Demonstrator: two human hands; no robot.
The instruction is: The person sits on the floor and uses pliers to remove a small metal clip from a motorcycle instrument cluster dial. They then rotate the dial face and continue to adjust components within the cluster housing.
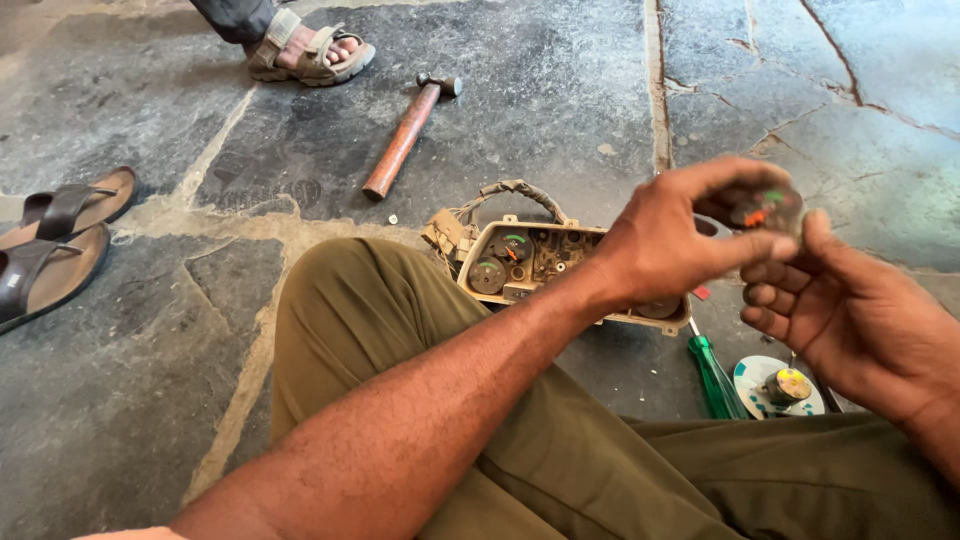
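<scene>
small round gauge (pixel 765 208) pinched between left hand (pixel 665 240) fingertips and right hand (pixel 850 320) thumb, above stone floor (pixel 560 90) beside opened instrument cluster (pixel 530 262). best turned slowly, grip steady, dial kept facing upward.

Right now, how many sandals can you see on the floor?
3. Two brown sandals lie side by side at the left edge; one tan strapped sandal is on another person's foot at the top. Its partner may be out of frame.
</scene>
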